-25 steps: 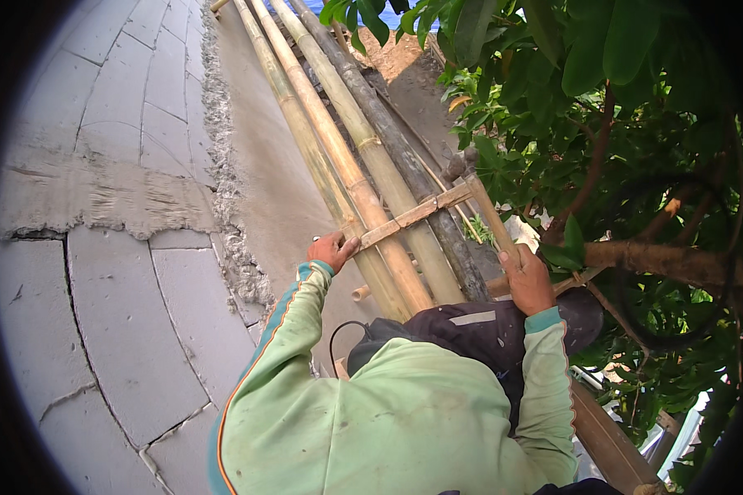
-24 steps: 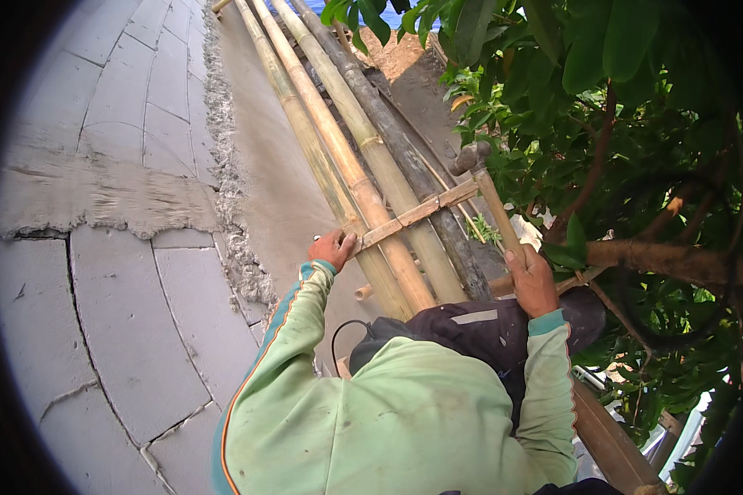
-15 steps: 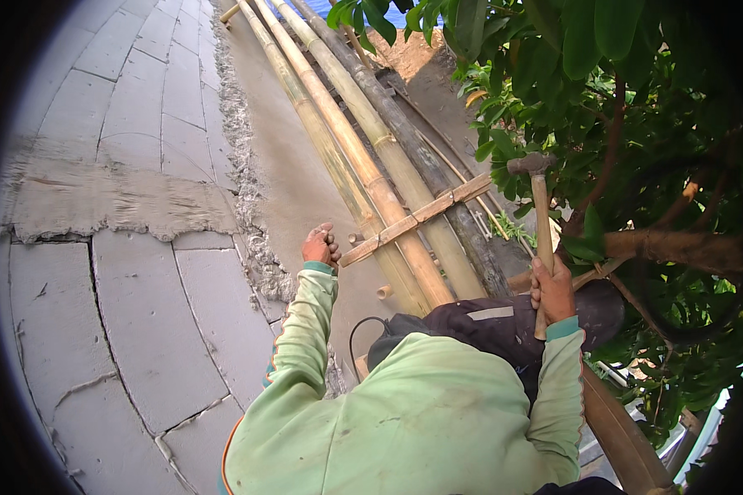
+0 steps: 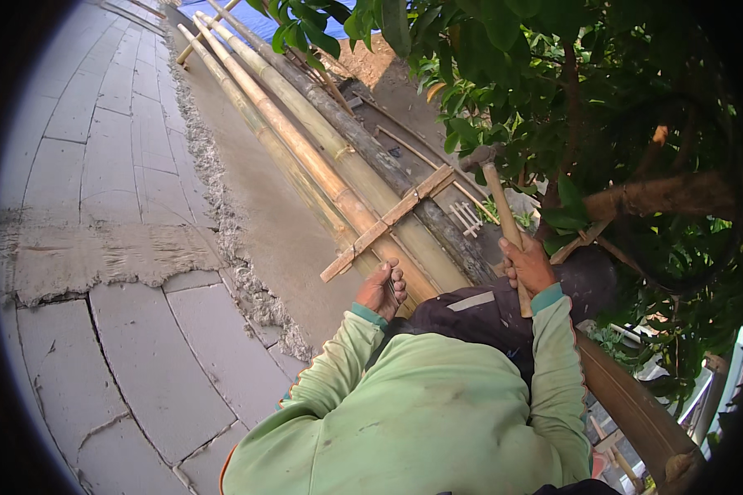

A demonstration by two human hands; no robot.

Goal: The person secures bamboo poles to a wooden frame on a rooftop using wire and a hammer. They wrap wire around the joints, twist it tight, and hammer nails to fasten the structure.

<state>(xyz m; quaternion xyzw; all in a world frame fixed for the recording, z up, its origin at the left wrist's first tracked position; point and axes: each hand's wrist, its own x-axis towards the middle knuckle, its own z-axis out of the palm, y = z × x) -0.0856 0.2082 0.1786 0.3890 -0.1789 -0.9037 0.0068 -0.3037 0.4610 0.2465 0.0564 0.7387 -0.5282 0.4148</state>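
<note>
My right hand (image 4: 531,266) is wrapped round the wooden handle of a hammer (image 4: 501,200), whose head points up near the leaves. My left hand (image 4: 381,291) is closed, its fingertips pressed together over the near end of the bamboo poles; whatever they hold, if anything, is too small to make out. Just beyond that hand, a short wooden batten (image 4: 392,219) lies crosswise over the bamboo poles (image 4: 301,153) and a dark, weathered pole (image 4: 371,148). Dark trousers cover my leg (image 4: 470,318) beside the poles.
To the left stands a wall of pale grey blocks (image 4: 153,363) with a rough mortar edge (image 4: 239,272). A leafy tree (image 4: 545,99) with a thick branch (image 4: 660,198) crowds the right. A thick brown bamboo pole (image 4: 636,404) slants past my right side. Blue sheeting (image 4: 264,25) shows at the far end.
My left hand has moved right and nearer to me, from beside the batten's left end to over the bamboo. The right hand still grips the hammer, now tilted more to the left. The view has shifted.
</note>
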